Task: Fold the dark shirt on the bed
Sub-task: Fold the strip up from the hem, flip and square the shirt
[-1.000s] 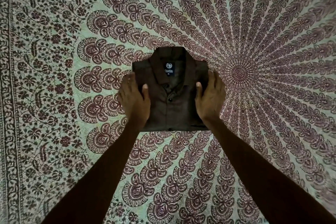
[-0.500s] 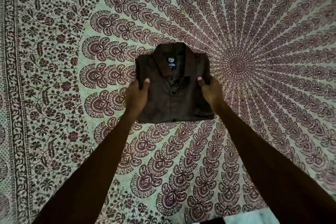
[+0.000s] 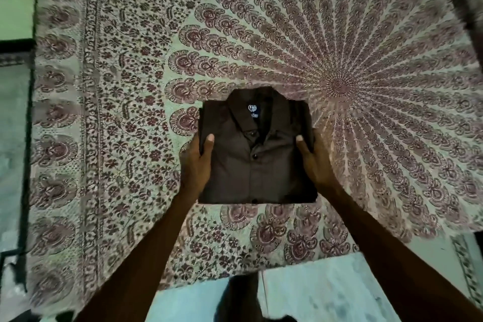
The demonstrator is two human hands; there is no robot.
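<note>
Drawn back toward the near edge of the bed (image 3: 130, 138) since half a second ago: folded dark shirt (image 3: 251, 165), a neat rectangle, collar pointing away, buttoned front and small label (image 3: 253, 111) facing up. Gripping its left side, left hand (image 3: 196, 162), thumb on top, fingers curled under. Gripping its right side, right hand (image 3: 315, 162), same hold. Resting on the bed or lifted just clear: cannot tell. Below the bed's edge, pale floor (image 3: 313, 293).
</note>
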